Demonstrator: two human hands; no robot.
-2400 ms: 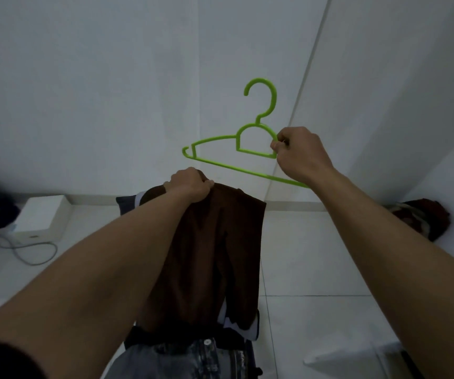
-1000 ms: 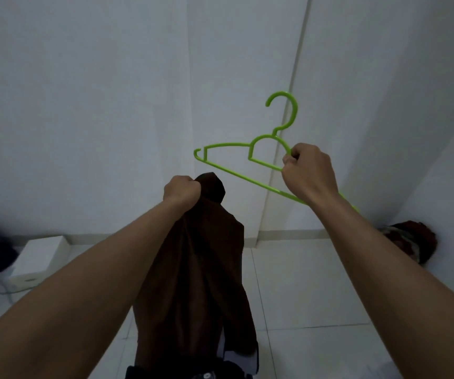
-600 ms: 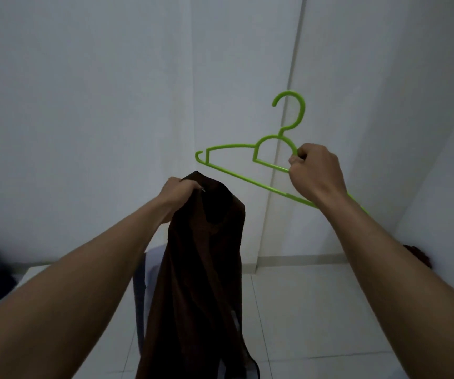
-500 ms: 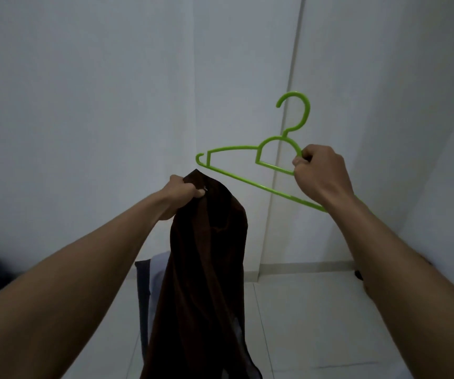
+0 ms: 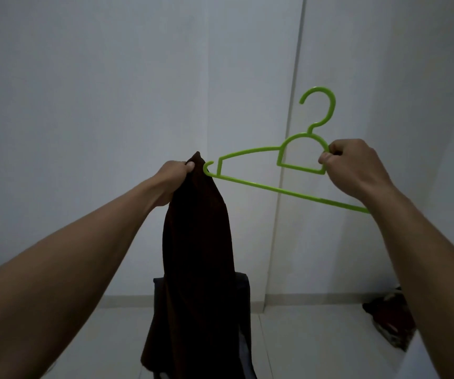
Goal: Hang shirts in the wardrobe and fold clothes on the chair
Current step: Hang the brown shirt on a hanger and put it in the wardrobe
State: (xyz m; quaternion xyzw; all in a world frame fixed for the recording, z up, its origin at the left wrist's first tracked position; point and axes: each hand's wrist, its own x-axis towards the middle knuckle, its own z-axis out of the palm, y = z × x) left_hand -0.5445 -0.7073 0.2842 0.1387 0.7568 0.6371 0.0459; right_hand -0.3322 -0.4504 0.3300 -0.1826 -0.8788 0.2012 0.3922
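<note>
White walls (image 5: 111, 105) behind. Left hand (image 5: 175, 173) pinches the brown shirt (image 5: 198, 255) by its top, hanging in mid-air. Right hand (image 5: 348, 168) grips the green hanger (image 5: 275, 190) near its neck. The hanger tip meets the shirt top; best to feed it inside the opening while holding the cloth taut.
</note>
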